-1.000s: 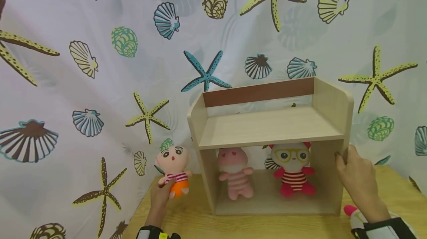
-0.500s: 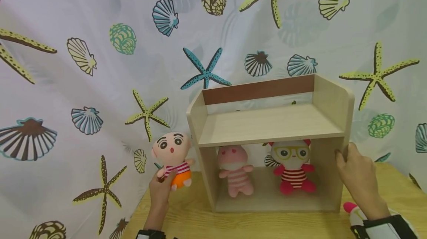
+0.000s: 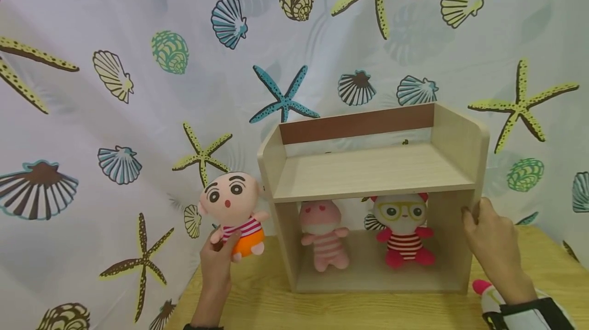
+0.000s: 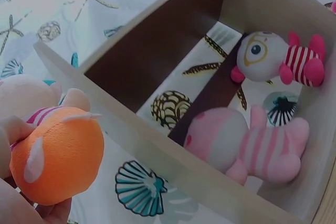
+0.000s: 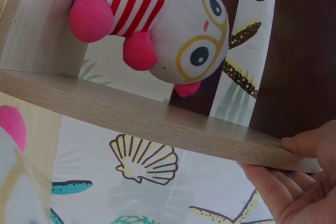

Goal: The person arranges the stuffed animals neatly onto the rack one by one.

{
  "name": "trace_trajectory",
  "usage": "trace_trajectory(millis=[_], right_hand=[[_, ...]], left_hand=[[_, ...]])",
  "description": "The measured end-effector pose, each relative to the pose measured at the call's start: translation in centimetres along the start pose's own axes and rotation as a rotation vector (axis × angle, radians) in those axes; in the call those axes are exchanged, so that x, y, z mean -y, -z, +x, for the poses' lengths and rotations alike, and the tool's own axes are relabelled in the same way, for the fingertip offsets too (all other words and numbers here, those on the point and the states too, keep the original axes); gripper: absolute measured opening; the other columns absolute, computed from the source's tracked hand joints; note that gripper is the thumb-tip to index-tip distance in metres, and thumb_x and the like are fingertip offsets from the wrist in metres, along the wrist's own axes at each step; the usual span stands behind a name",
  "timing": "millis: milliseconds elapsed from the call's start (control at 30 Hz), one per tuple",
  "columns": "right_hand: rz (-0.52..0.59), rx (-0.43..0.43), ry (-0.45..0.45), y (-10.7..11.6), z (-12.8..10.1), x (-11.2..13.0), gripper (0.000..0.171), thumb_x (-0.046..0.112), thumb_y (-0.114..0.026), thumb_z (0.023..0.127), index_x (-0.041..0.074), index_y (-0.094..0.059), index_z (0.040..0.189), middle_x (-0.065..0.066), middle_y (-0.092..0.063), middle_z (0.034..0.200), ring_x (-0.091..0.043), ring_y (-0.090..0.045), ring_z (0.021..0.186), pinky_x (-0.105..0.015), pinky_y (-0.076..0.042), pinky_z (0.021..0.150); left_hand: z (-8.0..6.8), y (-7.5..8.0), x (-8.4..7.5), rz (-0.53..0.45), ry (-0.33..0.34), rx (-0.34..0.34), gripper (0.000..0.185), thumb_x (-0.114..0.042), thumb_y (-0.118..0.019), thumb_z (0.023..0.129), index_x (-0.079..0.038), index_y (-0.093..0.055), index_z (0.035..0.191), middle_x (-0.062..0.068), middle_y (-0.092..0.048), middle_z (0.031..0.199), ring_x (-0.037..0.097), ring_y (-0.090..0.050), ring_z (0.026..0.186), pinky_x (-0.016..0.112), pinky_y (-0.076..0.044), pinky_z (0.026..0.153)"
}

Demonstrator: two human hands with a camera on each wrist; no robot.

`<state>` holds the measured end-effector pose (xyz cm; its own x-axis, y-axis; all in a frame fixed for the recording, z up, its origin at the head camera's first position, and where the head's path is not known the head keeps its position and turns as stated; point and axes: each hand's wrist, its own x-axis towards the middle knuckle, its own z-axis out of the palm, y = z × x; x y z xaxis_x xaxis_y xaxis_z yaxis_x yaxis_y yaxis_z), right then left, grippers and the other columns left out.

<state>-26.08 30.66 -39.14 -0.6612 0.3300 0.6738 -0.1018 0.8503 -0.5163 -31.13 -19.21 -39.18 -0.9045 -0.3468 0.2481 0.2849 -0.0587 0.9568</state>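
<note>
Doll (image 3: 232, 212) held by left hand (image 3: 216, 263) — wrist view alone shows its orange underside; right hand (image 3: 494, 248) grips shelf (image 3: 372, 171).

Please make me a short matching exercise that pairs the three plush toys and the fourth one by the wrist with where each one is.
Things:
1. doll in orange shorts
2. pink doll
3. doll with yellow glasses
4. toy with a pink tip

Places:
A. lower shelf compartment, right side
B. on the table, beside the right wrist
C. held in the left hand, outside the shelf
D. lower shelf compartment, left side

Pairs: 1-C, 2-D, 3-A, 4-B
</note>
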Motion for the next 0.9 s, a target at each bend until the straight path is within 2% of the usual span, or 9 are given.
trace_trajectory(millis=[67,233,467,700,900], right_hand=[[0.0,0.003,0.001,0.0,-0.1,0.1,0.026,0.006,-0.06,0.095,-0.016,-0.047,0.102,-0.04,-0.057,0.075,-0.047,-0.058,0.052,-0.048,-0.043,0.039],[0.003,0.001,0.008,0.1,0.0,0.2,0.027,0.006,-0.06,0.095,-0.016,-0.047,0.103,-0.042,-0.057,0.078,-0.052,-0.059,0.057,-0.053,-0.046,0.041],[-0.001,-0.005,0.021,-0.2,0.0,0.0,0.026,0.005,-0.062,0.094,-0.016,-0.047,0.101,-0.043,-0.055,0.077,-0.059,-0.056,0.062,-0.059,-0.042,0.044],[0.004,-0.002,0.004,-0.2,-0.2,0.1,0.026,0.005,-0.061,0.094,-0.016,-0.047,0.1,-0.045,-0.055,0.08,-0.062,-0.056,0.067,-0.062,-0.043,0.047],[0.002,0.003,0.001,0.0,0.0,0.1,0.027,0.005,-0.061,0.094,-0.017,-0.047,0.101,-0.046,-0.055,0.082,-0.062,-0.056,0.067,-0.062,-0.044,0.048]], left_hand=[[-0.3,-0.1,-0.6,-0.037,-0.017,0.008,0.05,-0.022,-0.076,0.09,-0.003,-0.058,0.133,0.001,-0.065,0.109,0.012,-0.057,0.085,0.018,-0.05,0.063],[-1.4,-0.5,-1.9,-0.117,-0.076,0.019,0.048,-0.017,-0.073,0.092,-0.005,-0.054,0.135,0.002,-0.064,0.112,0.012,-0.056,0.081,0.018,-0.049,0.061],[-3.3,-1.3,-3.4,-0.108,-0.123,0.005,0.036,-0.015,-0.074,0.091,-0.004,-0.061,0.123,0.005,-0.065,0.105,0.012,-0.055,0.07,0.019,-0.05,0.056],[-4.4,-3.0,-4.8,-0.152,-0.203,0.082,0.031,-0.007,-0.072,0.091,-0.004,-0.063,0.121,0.006,-0.065,0.106,0.012,-0.054,0.066,0.018,-0.049,0.052],[-4.6,-5.1,-5.9,-0.134,-0.233,0.186,0.035,-0.011,-0.07,0.094,-0.005,-0.06,0.127,0.008,-0.065,0.11,0.013,-0.052,0.066,0.019,-0.048,0.056]])
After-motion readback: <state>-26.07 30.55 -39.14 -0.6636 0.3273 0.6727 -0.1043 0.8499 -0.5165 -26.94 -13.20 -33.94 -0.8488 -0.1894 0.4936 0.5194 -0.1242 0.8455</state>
